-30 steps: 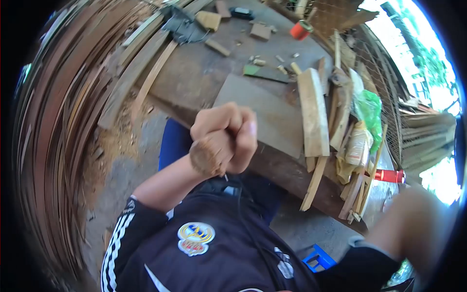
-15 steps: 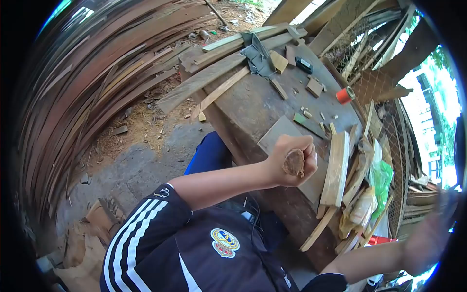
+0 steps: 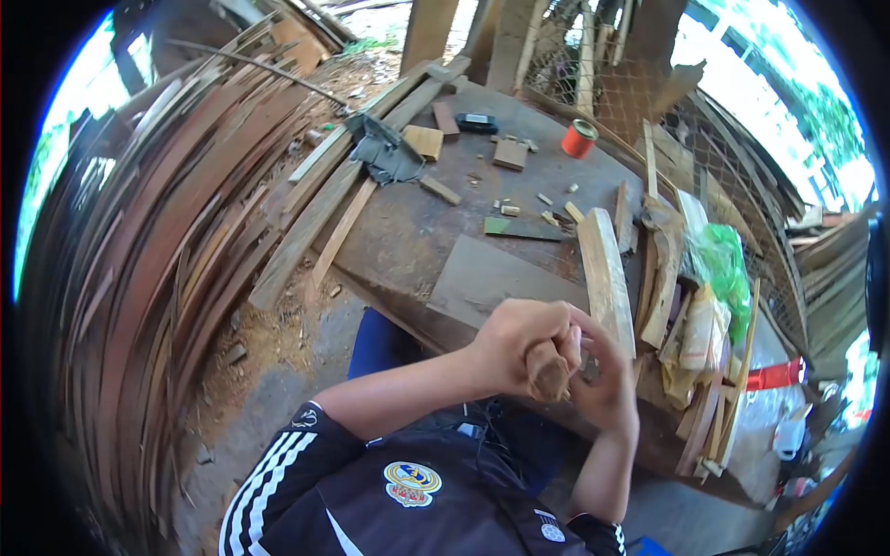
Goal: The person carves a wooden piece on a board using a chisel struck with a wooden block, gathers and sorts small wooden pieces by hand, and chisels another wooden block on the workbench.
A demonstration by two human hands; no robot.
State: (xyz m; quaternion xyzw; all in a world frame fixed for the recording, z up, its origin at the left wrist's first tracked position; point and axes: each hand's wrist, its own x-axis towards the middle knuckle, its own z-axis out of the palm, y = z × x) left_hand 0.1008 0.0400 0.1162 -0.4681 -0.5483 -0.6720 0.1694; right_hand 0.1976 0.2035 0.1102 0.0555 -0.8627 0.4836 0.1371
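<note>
My left hand [image 3: 514,345] is closed round a brown piece of wood [image 3: 549,372], whose rounded, rough end sticks out of the fist toward my body. My right hand [image 3: 607,385] meets it from the right, its fingers curled in against the left fingers. What the right fingertips pinch is too small and hidden to name. Both hands are in front of my chest, over the near edge of the workbench [image 3: 399,227]. Just beyond them a flat grey-brown board [image 3: 482,283] lies on the bench.
A thick pale wood block [image 3: 607,278], sticks and a green plastic bag [image 3: 725,269] lie at the right. Farther back are a red can [image 3: 579,139], a black object [image 3: 476,123], small offcuts and a dark crumpled sheet [image 3: 385,150]. Long boards [image 3: 139,278] are stacked at the left.
My right hand has come in from the far right to meet the left. The left hand still grips the brown wood. The camera view has swung round and shows more of the background.
</note>
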